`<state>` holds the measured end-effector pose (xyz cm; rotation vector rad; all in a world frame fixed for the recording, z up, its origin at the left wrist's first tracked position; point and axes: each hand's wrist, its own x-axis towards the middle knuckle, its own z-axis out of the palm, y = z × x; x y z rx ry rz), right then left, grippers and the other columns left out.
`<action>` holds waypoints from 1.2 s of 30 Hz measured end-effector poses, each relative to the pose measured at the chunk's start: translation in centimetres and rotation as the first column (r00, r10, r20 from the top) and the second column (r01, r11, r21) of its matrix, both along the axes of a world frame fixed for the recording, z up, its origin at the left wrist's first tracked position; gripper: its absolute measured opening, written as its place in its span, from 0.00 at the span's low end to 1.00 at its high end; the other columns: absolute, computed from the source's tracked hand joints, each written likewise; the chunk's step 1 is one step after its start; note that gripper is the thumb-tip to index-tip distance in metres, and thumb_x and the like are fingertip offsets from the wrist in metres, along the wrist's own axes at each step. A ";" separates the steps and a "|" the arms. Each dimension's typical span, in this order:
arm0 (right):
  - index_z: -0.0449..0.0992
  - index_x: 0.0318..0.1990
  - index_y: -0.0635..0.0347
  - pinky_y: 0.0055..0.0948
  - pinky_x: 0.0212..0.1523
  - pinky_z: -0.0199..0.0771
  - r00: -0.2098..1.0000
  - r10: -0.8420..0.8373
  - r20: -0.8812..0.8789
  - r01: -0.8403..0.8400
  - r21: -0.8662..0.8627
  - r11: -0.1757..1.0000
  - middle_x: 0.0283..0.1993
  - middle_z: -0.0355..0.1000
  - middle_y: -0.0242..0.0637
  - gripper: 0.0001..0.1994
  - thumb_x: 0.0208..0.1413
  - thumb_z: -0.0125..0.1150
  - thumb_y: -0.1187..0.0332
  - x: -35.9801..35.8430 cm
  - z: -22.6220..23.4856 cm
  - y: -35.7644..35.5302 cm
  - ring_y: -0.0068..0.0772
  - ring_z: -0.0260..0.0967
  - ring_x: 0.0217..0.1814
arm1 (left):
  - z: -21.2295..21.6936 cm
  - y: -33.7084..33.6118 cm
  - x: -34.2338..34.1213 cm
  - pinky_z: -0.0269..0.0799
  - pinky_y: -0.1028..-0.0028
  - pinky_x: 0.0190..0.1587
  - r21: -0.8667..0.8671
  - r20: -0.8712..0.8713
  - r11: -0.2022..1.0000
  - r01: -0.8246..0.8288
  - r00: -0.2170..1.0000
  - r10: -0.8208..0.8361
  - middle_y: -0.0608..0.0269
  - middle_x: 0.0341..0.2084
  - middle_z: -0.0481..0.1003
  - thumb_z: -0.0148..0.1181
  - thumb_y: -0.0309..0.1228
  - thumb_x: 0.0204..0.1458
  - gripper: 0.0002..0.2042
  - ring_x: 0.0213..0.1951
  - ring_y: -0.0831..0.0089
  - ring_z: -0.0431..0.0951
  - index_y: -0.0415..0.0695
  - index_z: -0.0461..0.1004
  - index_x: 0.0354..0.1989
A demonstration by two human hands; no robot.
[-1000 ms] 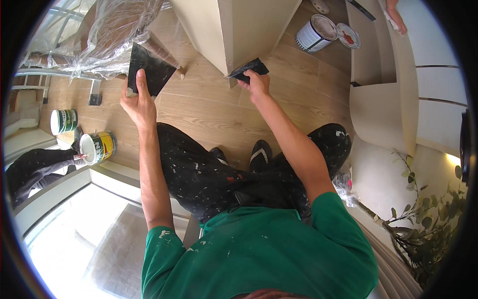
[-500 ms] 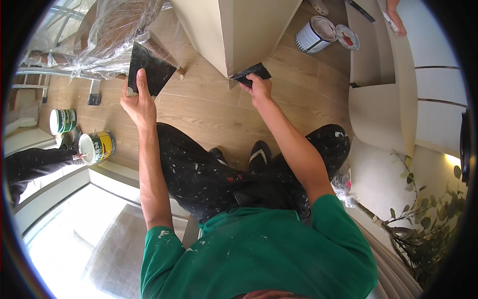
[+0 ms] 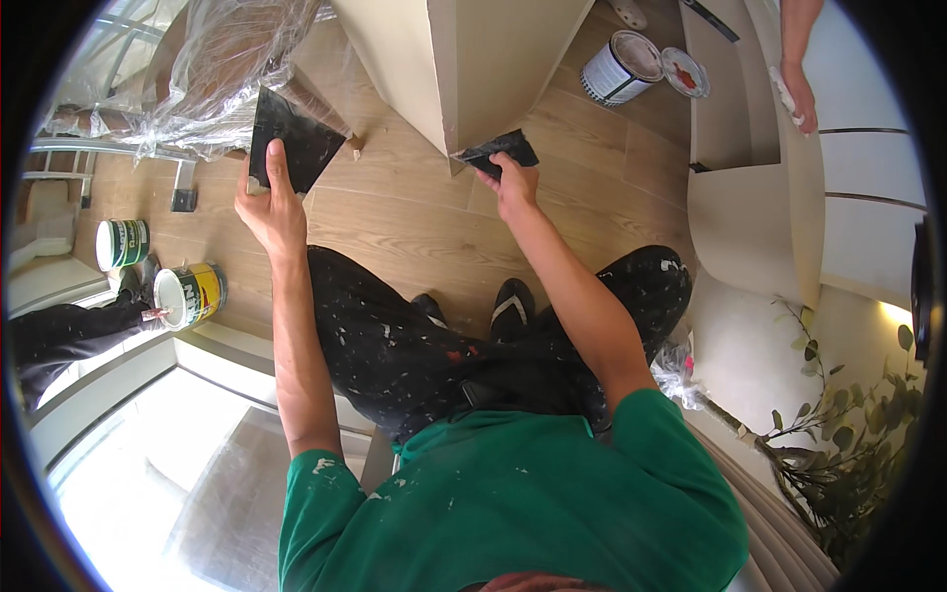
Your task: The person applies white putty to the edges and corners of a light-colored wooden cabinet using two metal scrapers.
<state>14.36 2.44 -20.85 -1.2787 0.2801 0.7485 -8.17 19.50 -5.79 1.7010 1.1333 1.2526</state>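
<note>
My left hand (image 3: 273, 207) grips a black, flat, square-edged putty knife (image 3: 292, 138), thumb pressed along its face, held out over the floor. In my right hand (image 3: 514, 185) is a second black putty knife (image 3: 505, 150), smaller in view and smeared with pale filler. Its left end meets the lower corner of a beige wall edge (image 3: 453, 118), close to the floor. My fingers wrap round this blade from below, so part of it is hidden.
An open filler can (image 3: 621, 69) stands at the upper right, its lid (image 3: 684, 73) beside it. Plastic sheeting (image 3: 232, 69) drapes furniture at upper left. Two paint buckets (image 3: 189, 296) stand left, near another person's leg (image 3: 79, 340). At upper right, another person's hand (image 3: 801, 99) holds something white against a panel.
My right blade has tilted slightly at the wall corner. My left hand has barely moved. The other person's hand at the upper right has come lower along the panel.
</note>
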 end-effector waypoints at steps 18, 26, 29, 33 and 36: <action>0.74 0.43 0.71 0.35 0.35 0.87 0.993 0.110 0.045 -0.107 -0.057 0.993 0.43 0.76 0.43 0.10 0.53 0.62 0.79 0.5 -4.0 1.6 0.38 0.78 0.40 | 0.6 -0.4 0.1 0.64 0.78 0.28 0.001 -0.001 1.000 0.006 1.000 -0.006 0.64 0.26 0.79 0.63 0.41 0.61 0.20 0.26 0.82 0.69 0.30 0.79 0.41; 0.71 0.43 0.73 0.36 0.35 0.88 0.995 0.041 -0.086 -0.042 -0.005 0.999 0.44 0.74 0.45 0.11 0.52 0.58 0.81 2.3 -2.7 2.8 0.40 0.77 0.42 | -0.3 0.1 0.0 0.63 0.77 0.27 0.033 0.002 0.999 0.007 1.000 -0.007 0.65 0.25 0.79 0.62 0.40 0.62 0.20 0.25 0.83 0.68 0.29 0.79 0.41; 0.71 0.42 0.72 0.35 0.37 0.88 0.993 0.063 -0.099 -0.058 0.059 0.997 0.44 0.74 0.45 0.10 0.52 0.59 0.80 2.3 -0.9 2.7 0.41 0.77 0.43 | 0.2 -0.3 0.2 0.64 0.77 0.28 0.035 0.005 0.999 -0.003 1.000 0.003 0.65 0.26 0.79 0.62 0.40 0.62 0.19 0.26 0.83 0.69 0.30 0.79 0.41; 0.72 0.41 0.70 0.34 0.38 0.88 0.998 0.043 -0.046 -0.044 -0.012 0.999 0.43 0.74 0.45 0.08 0.53 0.59 0.80 0.9 -0.8 1.3 0.41 0.77 0.42 | 0.6 -0.3 0.2 0.66 0.77 0.30 -0.039 -0.030 0.999 -0.011 1.000 0.010 0.64 0.27 0.79 0.62 0.40 0.62 0.19 0.27 0.82 0.70 0.30 0.79 0.42; 0.72 0.41 0.71 0.35 0.39 0.88 0.999 0.054 -0.007 -0.054 -0.073 0.996 0.43 0.74 0.45 0.08 0.53 0.59 0.80 0.3 -1.3 1.5 0.41 0.77 0.42 | 0.5 -0.3 0.3 0.67 0.78 0.31 -0.025 0.011 1.000 0.005 1.000 -0.005 0.63 0.27 0.79 0.63 0.41 0.61 0.20 0.28 0.82 0.71 0.29 0.78 0.43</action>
